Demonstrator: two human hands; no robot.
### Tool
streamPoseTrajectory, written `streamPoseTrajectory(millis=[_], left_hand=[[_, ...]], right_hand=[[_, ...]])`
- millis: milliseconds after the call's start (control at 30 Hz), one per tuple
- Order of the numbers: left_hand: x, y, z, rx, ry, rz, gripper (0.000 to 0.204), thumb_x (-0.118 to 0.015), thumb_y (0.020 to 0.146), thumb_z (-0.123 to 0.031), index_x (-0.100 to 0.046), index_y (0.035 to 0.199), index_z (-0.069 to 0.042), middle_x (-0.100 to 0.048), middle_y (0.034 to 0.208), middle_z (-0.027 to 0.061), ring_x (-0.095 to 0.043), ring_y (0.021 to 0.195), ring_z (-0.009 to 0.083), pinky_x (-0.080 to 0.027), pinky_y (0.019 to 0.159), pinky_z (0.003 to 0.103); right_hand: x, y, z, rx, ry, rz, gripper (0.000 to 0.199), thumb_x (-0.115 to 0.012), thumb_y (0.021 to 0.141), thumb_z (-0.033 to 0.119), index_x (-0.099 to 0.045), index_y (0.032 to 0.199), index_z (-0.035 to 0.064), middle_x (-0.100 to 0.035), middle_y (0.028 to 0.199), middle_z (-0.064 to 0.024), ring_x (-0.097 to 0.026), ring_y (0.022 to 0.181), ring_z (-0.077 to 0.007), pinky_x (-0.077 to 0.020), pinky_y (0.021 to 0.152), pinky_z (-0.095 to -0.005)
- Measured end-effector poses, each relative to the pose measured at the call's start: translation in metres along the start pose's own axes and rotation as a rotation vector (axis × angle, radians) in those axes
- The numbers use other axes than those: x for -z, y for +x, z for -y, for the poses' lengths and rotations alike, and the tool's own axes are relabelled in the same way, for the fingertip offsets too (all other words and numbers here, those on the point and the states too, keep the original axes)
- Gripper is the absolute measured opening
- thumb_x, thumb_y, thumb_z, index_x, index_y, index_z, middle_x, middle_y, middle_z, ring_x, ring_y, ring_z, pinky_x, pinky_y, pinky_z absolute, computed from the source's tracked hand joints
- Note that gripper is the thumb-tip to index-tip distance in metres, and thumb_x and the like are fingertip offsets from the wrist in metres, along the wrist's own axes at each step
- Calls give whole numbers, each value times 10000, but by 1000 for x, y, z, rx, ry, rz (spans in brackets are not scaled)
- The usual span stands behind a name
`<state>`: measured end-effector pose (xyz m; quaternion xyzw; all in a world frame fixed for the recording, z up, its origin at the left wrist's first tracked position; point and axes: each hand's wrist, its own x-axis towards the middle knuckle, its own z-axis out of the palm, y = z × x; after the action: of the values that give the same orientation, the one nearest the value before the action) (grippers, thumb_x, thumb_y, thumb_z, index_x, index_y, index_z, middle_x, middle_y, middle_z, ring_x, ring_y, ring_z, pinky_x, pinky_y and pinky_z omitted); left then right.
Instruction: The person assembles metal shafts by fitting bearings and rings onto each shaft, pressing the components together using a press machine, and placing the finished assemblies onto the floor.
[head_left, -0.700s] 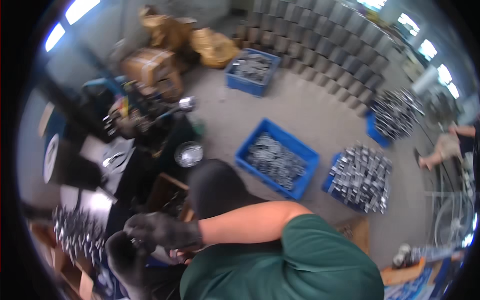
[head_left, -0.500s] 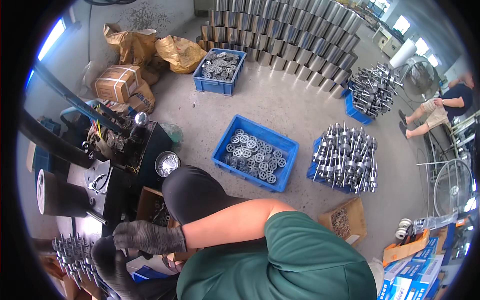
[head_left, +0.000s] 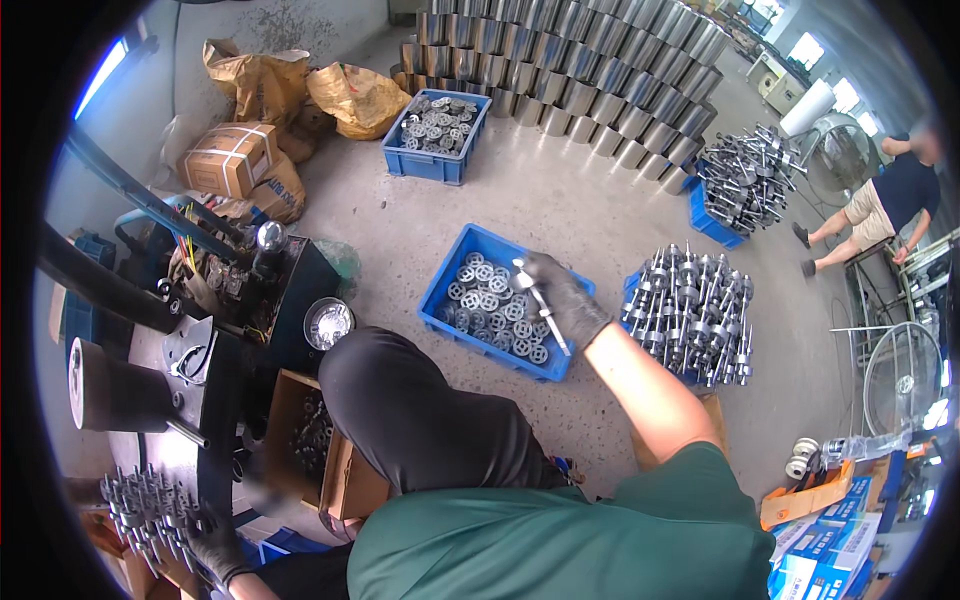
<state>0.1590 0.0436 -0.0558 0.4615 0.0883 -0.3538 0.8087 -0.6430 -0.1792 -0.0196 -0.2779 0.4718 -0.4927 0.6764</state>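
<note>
In a dark glove, my right hand (head_left: 565, 300) is closed around a metal shaft (head_left: 545, 312) that carries a wider collar near its upper end. It hangs over the right side of a blue bin (head_left: 440, 320) of spoked metal discs (head_left: 490, 290). Far to the lower left, my gloved left hand (head_left: 218, 548) reaches to the edge of a cluster of upright metal shafts (head_left: 150, 510). Its fingertips are dark against the shafts, so their grip is unclear.
Right of the bin, many shafts fill another blue crate (head_left: 690, 310). Steel cylinders (head_left: 570, 60) are stacked behind. A machine (head_left: 130, 395) stands at left beside a metal bowl (head_left: 328, 322) and an open carton (head_left: 300, 440). Another person (head_left: 890, 205) is at far right.
My right arm has swung from the lower left to the blue bin, with a shaft now in the hand. My left hand has moved down and left to the shaft cluster.
</note>
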Motion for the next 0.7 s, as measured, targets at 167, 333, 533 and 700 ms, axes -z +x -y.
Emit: streamPoseTrajectory(millis=[167, 333, 533, 700], left_hand=[[2, 12, 5, 37, -122, 5, 147, -665, 952, -63, -667, 1077, 15, -649, 1047, 151, -623, 1022, 245, -621, 970, 472], [-16, -11, -6, 37, -223, -163, 236, -662, 917, -59, -683, 1129, 43, -702, 1048, 162, -664, 1013, 269, -578, 1030, 517], [-2, -15, -13, -248, 390, 49, 204, -700, 932, -31, -679, 1127, 27, -701, 1084, 172, -661, 1016, 241, -604, 967, 407], [16, -57, -63, -540, 1161, 12, 594, -836, 833, -27, -518, 1334, -22, -671, 1188, 150, -651, 1072, 214, -578, 908, 319]], right_hand=[[149, 16, -56, 90, -823, -502, 518, -691, 844, 199, -601, 1347, 113, -707, 919, -78, -657, 655, -202, -569, 614, -375], [183, -19, 12, -94, -2134, -658, 484, -668, 827, 305, -703, 1297, 197, -719, 1198, -173, -683, 1112, -369, -522, 985, -503], [227, -60, 25, -111, -2246, -749, 550, -637, 892, 454, -600, 1402, 250, -504, 1523, -160, -337, 1482, -387, -185, 1189, -639], [261, 3, -3, -234, -2496, -413, 673, -577, 904, 374, -503, 1542, 175, -411, 1652, -78, -220, 1582, -311, -85, 1300, -520]])
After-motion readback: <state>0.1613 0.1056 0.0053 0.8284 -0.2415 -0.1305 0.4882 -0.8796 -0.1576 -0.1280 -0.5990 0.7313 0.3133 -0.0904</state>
